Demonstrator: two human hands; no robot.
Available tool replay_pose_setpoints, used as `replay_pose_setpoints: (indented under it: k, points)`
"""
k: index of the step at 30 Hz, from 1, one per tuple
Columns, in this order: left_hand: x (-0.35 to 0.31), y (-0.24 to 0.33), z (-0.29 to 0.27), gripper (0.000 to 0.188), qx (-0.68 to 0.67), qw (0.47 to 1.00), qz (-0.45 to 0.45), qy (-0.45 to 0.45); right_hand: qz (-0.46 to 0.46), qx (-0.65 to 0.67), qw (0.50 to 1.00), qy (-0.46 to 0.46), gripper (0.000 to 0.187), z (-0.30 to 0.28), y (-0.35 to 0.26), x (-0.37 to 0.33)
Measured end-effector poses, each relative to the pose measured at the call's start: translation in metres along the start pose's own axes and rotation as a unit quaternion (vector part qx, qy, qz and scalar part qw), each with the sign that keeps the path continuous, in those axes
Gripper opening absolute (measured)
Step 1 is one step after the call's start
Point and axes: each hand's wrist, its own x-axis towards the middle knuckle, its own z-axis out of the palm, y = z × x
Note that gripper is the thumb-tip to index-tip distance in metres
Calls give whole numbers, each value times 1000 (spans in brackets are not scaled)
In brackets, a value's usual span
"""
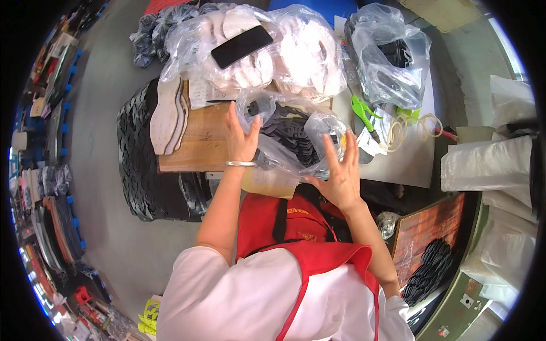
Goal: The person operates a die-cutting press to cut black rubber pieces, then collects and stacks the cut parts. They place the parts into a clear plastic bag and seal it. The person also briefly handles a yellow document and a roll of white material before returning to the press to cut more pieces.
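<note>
A clear plastic bag (276, 162) lies at the table's near edge, its mouth spread wide. Inside it are several dark, ridged pieces (287, 133) that look like rubber shoe-sole parts. My left hand (243, 139), with a silver bangle at the wrist, is at the bag's left side, thumb and fingers apart. On the bag's right side, my right hand (341, 179) has its fingers spread. Both hands are open at the plastic; whether the fingertips touch it I cannot tell. A brown paper sheet (270, 183) hangs below the bag over my red apron (256, 221).
Bags of pale sole-shaped pieces (307, 57) fill the far side, a black phone (242, 46) on top. Pale insoles (168, 122) lie left, green-handled snips (364, 116) right. Another clear bag (392, 74) stands far right. Dark sheets (136, 159) hang beyond the table's left edge.
</note>
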Motion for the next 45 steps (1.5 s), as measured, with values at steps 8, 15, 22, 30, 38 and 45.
replay_pose_setpoints:
  k: [8,15,22,30,38,45]
  points:
    - [9,-21,-3,60,194,966,41,-165,61,-45,993,-92,62,26,29,-10]
    - [-9,-12,-3,72,294,934,31,-203,405,161,900,-21,79,51,51,-55]
    - [8,30,-13,52,320,905,256,-114,259,125,943,167,47,23,49,-68]
    - [22,0,50,22,342,845,213,-351,4,-59,983,-173,59,25,31,-27]
    - [60,11,39,48,433,785,250,-366,46,61,997,2,43,37,79,-102]
    - [-28,150,59,29,255,842,356,-315,129,291,913,256,24,-49,62,-212]
